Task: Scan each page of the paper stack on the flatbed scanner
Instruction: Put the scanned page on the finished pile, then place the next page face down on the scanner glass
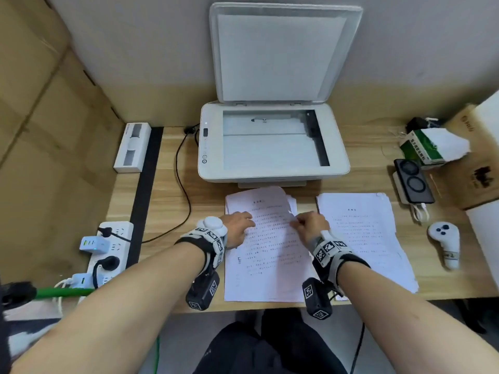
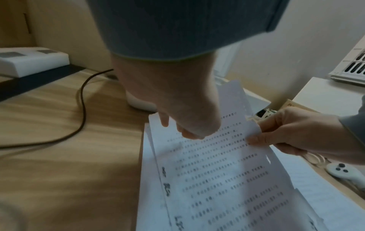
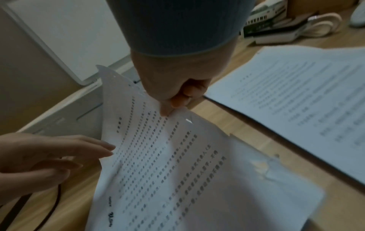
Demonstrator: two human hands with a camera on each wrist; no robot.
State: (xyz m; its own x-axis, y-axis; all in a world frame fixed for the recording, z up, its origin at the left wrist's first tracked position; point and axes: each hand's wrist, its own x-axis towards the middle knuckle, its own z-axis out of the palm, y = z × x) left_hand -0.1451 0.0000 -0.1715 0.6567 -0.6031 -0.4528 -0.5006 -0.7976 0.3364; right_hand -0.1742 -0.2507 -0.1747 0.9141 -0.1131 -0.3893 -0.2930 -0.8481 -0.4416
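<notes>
On the wooden bench (image 1: 167,190), close to the person, lies the paper stack (image 1: 266,279) with printed text. The left hand (image 1: 237,225) rests on the left part of the top sheet (image 2: 213,164), its fingers almost straight. The right hand (image 1: 310,225) pinches the right edge of this sheet between thumb and fingers, and the edge is lifted a little from the pages below. Just beside, to the right, lies a second pile of printed pages (image 1: 364,238), and further right a white controller (image 1: 445,242). Behind the stack stands the flatbed scanner (image 1: 272,143); its lid (image 1: 283,52) is raised upright and the glass is uncovered. At the left is a white power strip (image 1: 108,252).
</notes>
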